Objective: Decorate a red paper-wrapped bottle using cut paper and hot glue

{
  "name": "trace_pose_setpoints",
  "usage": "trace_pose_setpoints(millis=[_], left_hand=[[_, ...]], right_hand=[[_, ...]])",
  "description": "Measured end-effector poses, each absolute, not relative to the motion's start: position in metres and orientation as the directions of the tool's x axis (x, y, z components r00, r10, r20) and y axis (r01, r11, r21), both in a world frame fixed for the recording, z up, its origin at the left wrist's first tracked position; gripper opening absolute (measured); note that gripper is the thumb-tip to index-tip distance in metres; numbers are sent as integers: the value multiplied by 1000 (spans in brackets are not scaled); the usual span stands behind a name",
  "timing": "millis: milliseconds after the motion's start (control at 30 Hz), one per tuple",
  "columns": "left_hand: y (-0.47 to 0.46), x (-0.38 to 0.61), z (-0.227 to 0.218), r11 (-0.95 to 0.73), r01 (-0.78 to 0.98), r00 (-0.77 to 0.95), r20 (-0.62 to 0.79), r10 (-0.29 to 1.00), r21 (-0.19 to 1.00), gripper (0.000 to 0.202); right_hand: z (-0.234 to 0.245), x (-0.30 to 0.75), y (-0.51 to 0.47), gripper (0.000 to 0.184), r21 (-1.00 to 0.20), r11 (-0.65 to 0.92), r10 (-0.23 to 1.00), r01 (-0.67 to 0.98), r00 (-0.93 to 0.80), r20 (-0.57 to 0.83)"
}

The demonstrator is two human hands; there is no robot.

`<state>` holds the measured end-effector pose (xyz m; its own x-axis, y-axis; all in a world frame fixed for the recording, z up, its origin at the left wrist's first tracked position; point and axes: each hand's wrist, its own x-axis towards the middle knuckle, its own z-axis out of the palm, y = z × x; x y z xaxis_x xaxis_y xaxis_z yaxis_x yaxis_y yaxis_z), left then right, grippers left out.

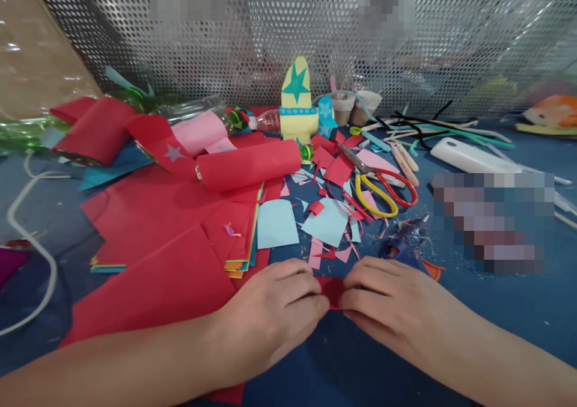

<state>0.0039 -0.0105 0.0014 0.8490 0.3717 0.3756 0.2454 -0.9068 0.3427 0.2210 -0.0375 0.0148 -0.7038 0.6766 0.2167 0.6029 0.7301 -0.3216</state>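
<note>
A small strip of red paper [331, 293] lies between my two hands, low over the blue table. The fingers of my left hand [282, 308] are closed on its left end. At the other end, my right hand [390, 302] pinches it too, thumb side hidden. Just beyond my fingers lie two pale blue paper pieces [277, 223] among red and pink scraps [342, 255]. Scissors [383, 184] with one yellow and one red handle rest with blades apart, farther off to the right. Large red paper sheets [153, 281] spread beneath and left of my left forearm.
A red paper-wrapped bottle [247, 165] lies on the sheets. Behind stands a yellow paper piece with a green star [296, 85]. A white glue gun [473, 156] and coloured pipe cleaners [444, 131] lie right. A white cord [33, 238] curves at left; a perforated metal panel [252, 40] closes the back.
</note>
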Motion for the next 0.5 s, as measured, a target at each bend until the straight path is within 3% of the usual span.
trace_pose_setpoints(millis=[333, 500], left_hand=[[-10, 4, -1, -882, 238, 827, 391, 404, 408, 15], [-7, 4, -4, -842, 258, 823, 350, 449, 474, 15]], right_hand=[[16, 222, -39, 23, -321, 706, 702, 631, -682, 204], [17, 223, -38, 17, -390, 667, 727, 635, -669, 154]])
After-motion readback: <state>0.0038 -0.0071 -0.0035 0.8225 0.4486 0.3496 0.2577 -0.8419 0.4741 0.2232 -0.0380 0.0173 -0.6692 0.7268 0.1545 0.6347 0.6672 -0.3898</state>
